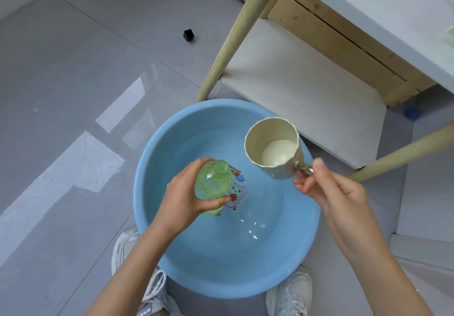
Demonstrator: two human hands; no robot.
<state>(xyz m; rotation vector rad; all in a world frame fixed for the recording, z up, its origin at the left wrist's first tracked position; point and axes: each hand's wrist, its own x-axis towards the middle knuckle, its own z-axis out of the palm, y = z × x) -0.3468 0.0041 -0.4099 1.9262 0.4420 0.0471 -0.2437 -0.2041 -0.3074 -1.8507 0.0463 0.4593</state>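
The green plastic bottle (213, 185) was held in the left hand (183, 200), whose fingers (218, 201) curled round its lower body, leaving the open neck free and pointing up toward the cup, probably to receive a pour. Just right of those fingers the cream cup (272, 148) hung tilted, its metal handle (304, 168) pinched by the fingers (303, 185) of the right hand (329, 193); something pale lay in its bottom. Both were kept above the blue basin (221, 283) of water beneath the fingers, likely so spills fell into it. Beyond the fingers stood a white shelf (307, 94).
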